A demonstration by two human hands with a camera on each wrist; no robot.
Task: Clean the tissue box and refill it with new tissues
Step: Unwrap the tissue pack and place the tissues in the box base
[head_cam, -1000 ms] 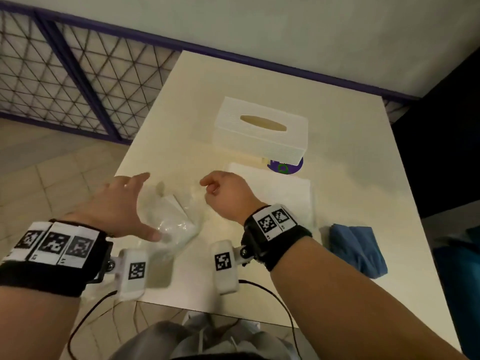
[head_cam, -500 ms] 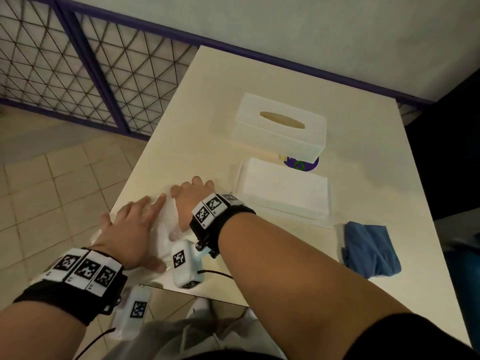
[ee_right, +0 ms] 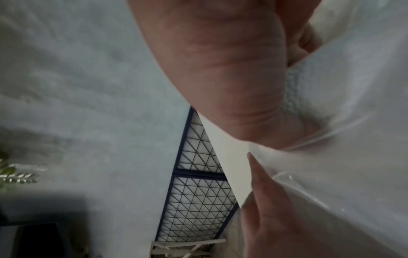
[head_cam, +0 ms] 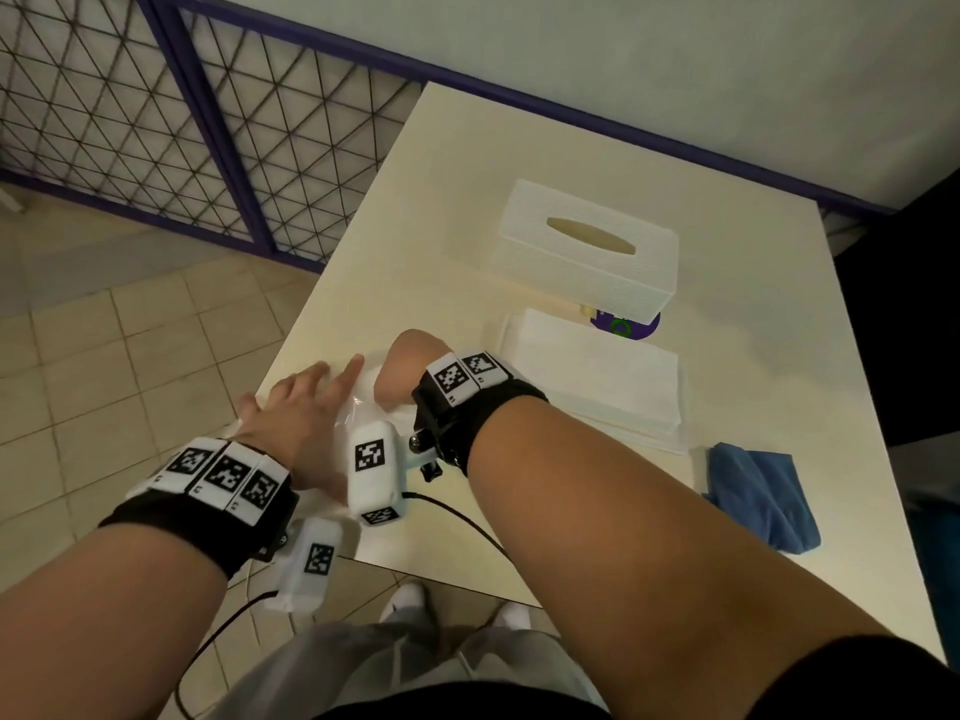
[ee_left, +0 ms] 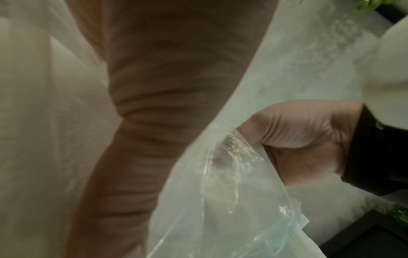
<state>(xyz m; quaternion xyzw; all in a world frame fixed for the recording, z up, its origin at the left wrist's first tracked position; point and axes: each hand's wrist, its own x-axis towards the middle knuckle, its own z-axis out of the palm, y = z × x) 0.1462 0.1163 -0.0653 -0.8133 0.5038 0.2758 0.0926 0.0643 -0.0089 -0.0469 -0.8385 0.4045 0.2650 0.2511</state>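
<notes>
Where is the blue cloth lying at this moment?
In the head view the blue cloth lies crumpled near the table's right edge on the person's side, just right of the stack of new tissues and apart from both hands.

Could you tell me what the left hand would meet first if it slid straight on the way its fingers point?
Probably nothing: the left hand points up-table past the right hand, and bare table lies ahead; the tissue box sits off to the right.
</notes>
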